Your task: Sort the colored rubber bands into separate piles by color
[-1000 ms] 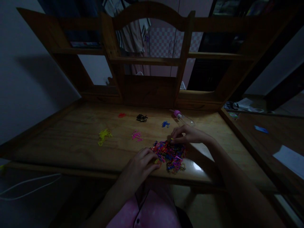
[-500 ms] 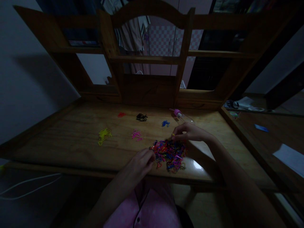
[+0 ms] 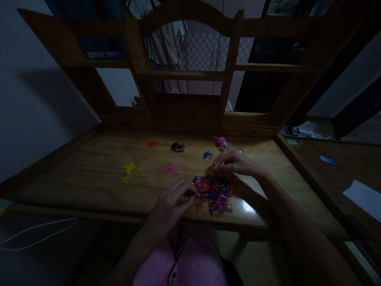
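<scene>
A mixed heap of small coloured bands [image 3: 214, 192] lies near the front of the wooden desk [image 3: 89, 186]. My left hand [image 3: 172, 204] rests at the heap's left edge, fingers pinched on bands there. My right hand [image 3: 233, 163] hovers just behind the heap, fingertips pinched on a small yellow band. Sorted little piles lie farther back: yellow [image 3: 130, 169], pink [image 3: 171, 169], blue [image 3: 207, 154], black [image 3: 177, 147] and red [image 3: 152, 143].
A clear tube with a pink cap [image 3: 226, 145] lies behind my right hand. A wooden shelf unit [image 3: 184, 75] rises at the desk's back. White cable [image 3: 35, 234] hangs at the lower left. Papers [image 3: 361, 200] lie on the surface to the right.
My right hand has lifted a yellow band off the heap and moved slightly back. My left hand has curled its fingers at the heap's left edge.
</scene>
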{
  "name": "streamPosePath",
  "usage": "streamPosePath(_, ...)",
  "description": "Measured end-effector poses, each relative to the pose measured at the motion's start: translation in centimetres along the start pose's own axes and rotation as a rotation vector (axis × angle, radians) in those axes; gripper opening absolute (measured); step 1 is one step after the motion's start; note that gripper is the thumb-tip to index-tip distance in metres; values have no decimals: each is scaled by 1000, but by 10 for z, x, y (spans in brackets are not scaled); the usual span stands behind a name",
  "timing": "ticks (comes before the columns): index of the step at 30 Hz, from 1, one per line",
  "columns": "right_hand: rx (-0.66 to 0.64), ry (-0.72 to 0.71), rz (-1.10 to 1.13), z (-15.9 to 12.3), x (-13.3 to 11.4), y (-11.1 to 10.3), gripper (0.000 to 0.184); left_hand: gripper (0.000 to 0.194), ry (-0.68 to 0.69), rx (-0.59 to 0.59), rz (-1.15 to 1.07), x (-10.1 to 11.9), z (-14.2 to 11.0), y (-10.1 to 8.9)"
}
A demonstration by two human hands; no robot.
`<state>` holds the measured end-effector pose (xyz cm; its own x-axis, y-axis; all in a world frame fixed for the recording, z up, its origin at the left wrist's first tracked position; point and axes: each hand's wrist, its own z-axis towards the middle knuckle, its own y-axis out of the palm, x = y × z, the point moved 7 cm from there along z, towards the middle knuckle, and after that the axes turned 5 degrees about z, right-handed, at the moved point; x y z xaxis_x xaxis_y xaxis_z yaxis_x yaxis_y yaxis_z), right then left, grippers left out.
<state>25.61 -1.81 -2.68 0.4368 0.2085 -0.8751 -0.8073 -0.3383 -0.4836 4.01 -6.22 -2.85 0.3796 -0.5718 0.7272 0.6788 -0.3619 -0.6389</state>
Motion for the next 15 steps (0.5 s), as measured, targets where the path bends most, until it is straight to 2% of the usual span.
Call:
streamPosePath(4, 90, -23, 20, 2, 3, -3, 33, 15, 37, 63, -39, 0, 5, 8)
streamPosePath(8, 138, -42, 37, 4, 5, -5, 31, 21, 35, 22, -26, -3, 9, 20)
streamPosePath(15, 193, -68, 20, 6, 5, -7, 32, 17, 57, -67, 32, -1, 10, 28)
